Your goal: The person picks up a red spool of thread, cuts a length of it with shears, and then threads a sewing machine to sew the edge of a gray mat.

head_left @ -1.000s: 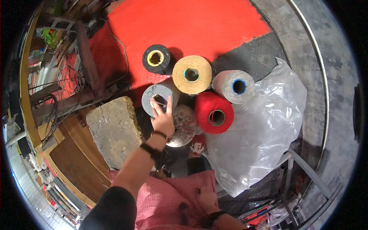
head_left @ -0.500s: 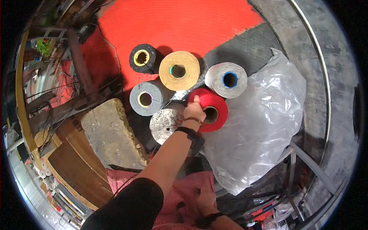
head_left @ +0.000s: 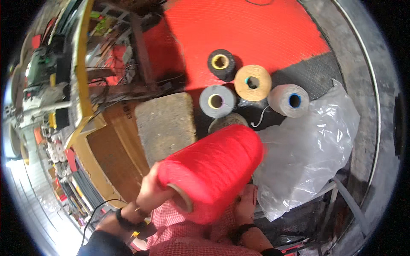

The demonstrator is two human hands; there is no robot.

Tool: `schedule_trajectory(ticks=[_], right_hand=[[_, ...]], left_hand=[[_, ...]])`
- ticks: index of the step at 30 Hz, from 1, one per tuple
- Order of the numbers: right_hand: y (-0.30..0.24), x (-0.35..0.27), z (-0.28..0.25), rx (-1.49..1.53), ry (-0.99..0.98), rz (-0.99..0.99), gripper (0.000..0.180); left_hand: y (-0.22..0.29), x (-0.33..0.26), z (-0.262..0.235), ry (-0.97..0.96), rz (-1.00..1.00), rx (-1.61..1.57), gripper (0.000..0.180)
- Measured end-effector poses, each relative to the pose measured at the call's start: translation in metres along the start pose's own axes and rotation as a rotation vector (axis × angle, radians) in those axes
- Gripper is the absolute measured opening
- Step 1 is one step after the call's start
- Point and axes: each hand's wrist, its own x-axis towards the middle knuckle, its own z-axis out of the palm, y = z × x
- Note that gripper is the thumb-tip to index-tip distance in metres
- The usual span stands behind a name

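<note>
The left hand point(head_left: 154, 187) grips a red spool point(head_left: 213, 164), red flooring point(head_left: 247, 30) beyond, a slab point(head_left: 164, 123) and clear plastic point(head_left: 307, 149) nearby; whether the right hand point(head_left: 244, 209) is closed is unclear.

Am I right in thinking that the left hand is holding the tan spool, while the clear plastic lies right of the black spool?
Not quite: in the head view, the left hand holds the red spool, not the tan spool. The clear plastic does lie right of the black spool.
</note>
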Motion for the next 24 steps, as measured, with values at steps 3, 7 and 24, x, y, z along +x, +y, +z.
schedule_trajectory(ticks=[3, 7, 24], right_hand=[[0.018, -0.006, 0.027, -0.209, -0.234, 0.267, 0.029], [0.023, -0.017, 0.043, -0.303, -0.092, 0.138, 0.03], [-0.039, -0.042, 0.025, 0.269, 0.115, 0.078, 0.026]], left_hand=[[-0.005, -0.055, -0.048, 0.194, -0.126, -0.105, 0.062], [-0.038, -0.087, -0.093, 0.313, -0.221, -0.176, 0.058], [-0.135, -0.047, -0.153, 0.168, -0.199, 0.345, 0.095]])
